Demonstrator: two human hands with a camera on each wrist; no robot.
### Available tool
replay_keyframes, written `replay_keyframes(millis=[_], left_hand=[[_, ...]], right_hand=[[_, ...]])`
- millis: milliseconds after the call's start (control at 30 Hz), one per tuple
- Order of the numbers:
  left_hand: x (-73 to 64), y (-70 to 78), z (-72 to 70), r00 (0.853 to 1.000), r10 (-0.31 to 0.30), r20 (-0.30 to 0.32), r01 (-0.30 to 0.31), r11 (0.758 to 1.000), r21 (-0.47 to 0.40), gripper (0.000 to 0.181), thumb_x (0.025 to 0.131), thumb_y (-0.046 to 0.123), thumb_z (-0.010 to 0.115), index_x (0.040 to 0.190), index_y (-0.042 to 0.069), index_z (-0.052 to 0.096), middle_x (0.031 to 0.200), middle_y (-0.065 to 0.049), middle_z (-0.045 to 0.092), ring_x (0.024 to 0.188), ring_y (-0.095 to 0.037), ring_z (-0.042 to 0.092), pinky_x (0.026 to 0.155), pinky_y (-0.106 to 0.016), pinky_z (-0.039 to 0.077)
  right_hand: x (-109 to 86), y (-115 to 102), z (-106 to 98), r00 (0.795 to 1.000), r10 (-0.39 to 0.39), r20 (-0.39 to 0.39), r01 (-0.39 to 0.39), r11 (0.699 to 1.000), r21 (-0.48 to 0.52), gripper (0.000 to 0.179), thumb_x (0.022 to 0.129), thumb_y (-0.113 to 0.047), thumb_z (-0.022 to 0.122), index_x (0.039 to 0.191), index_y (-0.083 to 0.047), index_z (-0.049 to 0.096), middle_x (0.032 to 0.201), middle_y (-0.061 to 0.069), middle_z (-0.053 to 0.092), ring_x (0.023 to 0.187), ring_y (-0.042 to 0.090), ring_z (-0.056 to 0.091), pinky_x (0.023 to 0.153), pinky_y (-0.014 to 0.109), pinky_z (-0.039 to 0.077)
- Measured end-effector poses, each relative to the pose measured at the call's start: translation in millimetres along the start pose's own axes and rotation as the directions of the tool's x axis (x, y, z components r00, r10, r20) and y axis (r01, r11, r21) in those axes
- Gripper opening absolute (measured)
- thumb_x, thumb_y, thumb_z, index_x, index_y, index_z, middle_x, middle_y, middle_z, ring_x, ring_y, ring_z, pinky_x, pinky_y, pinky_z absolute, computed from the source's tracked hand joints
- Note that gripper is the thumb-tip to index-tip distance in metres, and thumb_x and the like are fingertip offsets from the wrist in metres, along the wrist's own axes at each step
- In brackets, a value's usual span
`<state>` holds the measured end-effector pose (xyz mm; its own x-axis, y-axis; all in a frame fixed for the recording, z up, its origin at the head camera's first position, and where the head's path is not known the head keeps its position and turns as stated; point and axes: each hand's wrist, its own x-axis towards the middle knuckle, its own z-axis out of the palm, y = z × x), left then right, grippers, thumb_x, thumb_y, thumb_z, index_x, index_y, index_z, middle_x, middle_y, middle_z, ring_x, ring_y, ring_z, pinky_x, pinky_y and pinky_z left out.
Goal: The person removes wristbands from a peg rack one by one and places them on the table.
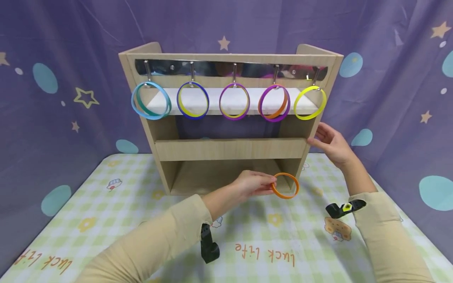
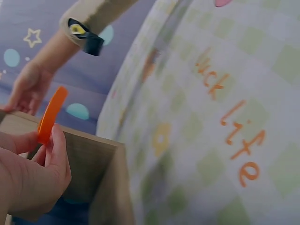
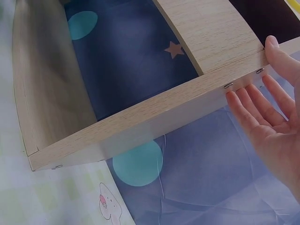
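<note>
Tablecloth (image 1: 106,173): Green checks, reaching past the wooden shelf (image 1: 293,127) in front and on both sides.
Wooden shelf: Stands upright, open above and below the cross board (image 1: 230,149), so there is room to reach in.
Metal strip (image 1: 212,69): Runs across the top; its hooks (image 1: 235,72) poke out, so things can hang free.
Right hand (image 1: 334,146): Holds the shelf's right edge, thumb in front, fingers outside, maybe to keep it still.
Left hand (image 1: 253,183): Pinches one side of the orange ring (image 2: 52,113), maybe so most of the loop sticks out.
Hanging rings (image 1: 192,117): All five hooks hold some; the far right hook shows yellow.
Orange ring: Held in the air, in front of the shelf's bottom right corner, well below the hooks.
</note>
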<state>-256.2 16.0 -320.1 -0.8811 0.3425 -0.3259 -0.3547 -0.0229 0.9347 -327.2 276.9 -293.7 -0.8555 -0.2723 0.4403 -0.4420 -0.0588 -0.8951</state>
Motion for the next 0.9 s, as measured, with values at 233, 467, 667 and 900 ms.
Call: replay_keyframes(millis=[233,467,667,900], left_hand=[[3.0,-29.4,-1.3,1.0,0.0,-0.018,0.002,0.996,0.086,0.025,0.09,0.003,0.063,0.112,-0.009,0.066,0.101,-0.021,0.072,0.07,-0.009,0.065,0.081,-0.027,0.062],[2.7,-59.2,-1.1,0.998,-0.038,-0.055,0.044,0.993,0.111,0.02,0.089,0.0,0.064,0.106,-0.011,0.067,0.103,-0.026,0.07,0.063,-0.009,0.063,0.077,-0.028,0.063],[9.9,-69.9,1.6,0.996,-0.032,-0.082,0.04,0.993,0.107,0.019,0.088,-0.002,0.064,0.103,-0.012,0.067,0.098,-0.026,0.07,0.059,-0.009,0.061,0.077,-0.028,0.063],[24.6,-68.9,8.6,0.994,-0.001,-0.105,0.017,0.988,0.152,0.018,0.088,0.0,0.066,0.101,-0.011,0.069,0.085,-0.019,0.071,0.058,-0.007,0.06,0.073,-0.024,0.063]], right_hand=[[-0.9,1,0,1.0,-0.002,0.008,0.002,1.0,0.009,0.044,0.089,0.01,0.057,0.124,-0.017,0.054,0.116,-0.013,0.065,0.108,-0.003,0.061,0.089,0.008,0.052],[-1.7,3,-1,1.0,-0.006,0.007,0.006,1.0,0.017,0.044,0.09,0.01,0.057,0.128,-0.01,0.052,0.118,-0.01,0.065,0.109,-0.001,0.061,0.089,0.009,0.053],[-2.6,4,-1,1.0,-0.012,0.007,0.012,0.999,0.038,0.044,0.089,0.011,0.057,0.13,-0.004,0.05,0.117,-0.008,0.067,0.107,0.001,0.063,0.087,0.01,0.054],[-1.4,3,-1,1.0,-0.009,0.002,0.009,0.999,0.051,0.044,0.089,0.012,0.056,0.127,-0.01,0.053,0.117,-0.009,0.066,0.106,-0.001,0.063,0.087,0.01,0.054]])
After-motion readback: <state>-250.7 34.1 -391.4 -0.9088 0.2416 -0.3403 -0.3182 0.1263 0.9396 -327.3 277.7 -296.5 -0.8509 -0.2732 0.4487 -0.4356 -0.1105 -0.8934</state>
